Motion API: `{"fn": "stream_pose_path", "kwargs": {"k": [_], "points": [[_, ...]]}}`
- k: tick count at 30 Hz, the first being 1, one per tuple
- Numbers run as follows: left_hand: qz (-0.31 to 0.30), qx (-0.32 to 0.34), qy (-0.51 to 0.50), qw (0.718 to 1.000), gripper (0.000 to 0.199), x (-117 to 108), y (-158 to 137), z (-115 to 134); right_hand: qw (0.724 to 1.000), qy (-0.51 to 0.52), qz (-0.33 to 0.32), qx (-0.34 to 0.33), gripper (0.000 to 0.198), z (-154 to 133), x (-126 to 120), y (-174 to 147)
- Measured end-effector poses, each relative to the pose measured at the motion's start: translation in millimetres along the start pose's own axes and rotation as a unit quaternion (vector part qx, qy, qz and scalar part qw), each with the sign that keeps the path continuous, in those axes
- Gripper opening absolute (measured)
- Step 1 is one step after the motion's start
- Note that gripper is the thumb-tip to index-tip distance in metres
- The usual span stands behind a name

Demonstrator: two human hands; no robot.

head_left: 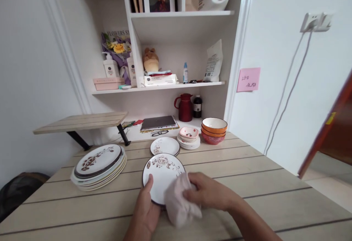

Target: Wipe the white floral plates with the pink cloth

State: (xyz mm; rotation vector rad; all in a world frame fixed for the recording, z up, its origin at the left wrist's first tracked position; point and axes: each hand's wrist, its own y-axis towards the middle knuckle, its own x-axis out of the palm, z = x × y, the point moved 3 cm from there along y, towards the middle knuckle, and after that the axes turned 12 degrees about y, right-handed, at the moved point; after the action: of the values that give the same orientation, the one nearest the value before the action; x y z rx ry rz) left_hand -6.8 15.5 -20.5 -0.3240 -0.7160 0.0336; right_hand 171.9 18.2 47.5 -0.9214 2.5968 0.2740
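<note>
A white plate (pixel 159 182) with a dark rim and brown flowers is tilted up over the table's front half. My left hand (pixel 147 204) grips its lower left edge, thumb on the face and fingers underneath. In my right hand (pixel 205 191) is a bunched pale pink cloth (pixel 180 204), slightly blurred, lying against the plate's lower right side. Just behind stands a short stack of matching flowered plates (pixel 165 146), partly covered by the held plate.
At the left is a tall stack of larger plates (pixel 99 164) beside a small raised shelf (pixel 82 121). Small dishes (pixel 189 138) and stacked bowls (pixel 214 129) stand at the back right. Behind them are glasses (pixel 160 133), a laptop (pixel 159 122) and a red jug (pixel 185 108).
</note>
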Motion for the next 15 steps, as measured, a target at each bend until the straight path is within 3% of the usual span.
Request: {"fn": "stream_pose_path", "kwargs": {"k": [3, 9, 12, 15], "points": [[-0.003, -0.027, 0.001, 1.0, 0.062, -1, 0, -3, 0.996, -0.035, -0.082, -0.026, 0.022, -7, 10, -3], [0.003, 0.011, -0.033, 0.999, 0.057, 1, 2, -6, 0.996, 0.005, -0.093, -0.008, 0.023, -5, 11, -2], [0.048, 0.04, -0.03, 0.998, 0.052, -2, 3, -4, 0.995, 0.059, -0.077, 0.022, 0.019, 1, 11, -2], [0.119, 0.086, -0.037, 0.988, 0.05, -12, 3, 7, 0.97, 0.234, 0.013, 0.064, 0.019, 6, 7, 0]]}}
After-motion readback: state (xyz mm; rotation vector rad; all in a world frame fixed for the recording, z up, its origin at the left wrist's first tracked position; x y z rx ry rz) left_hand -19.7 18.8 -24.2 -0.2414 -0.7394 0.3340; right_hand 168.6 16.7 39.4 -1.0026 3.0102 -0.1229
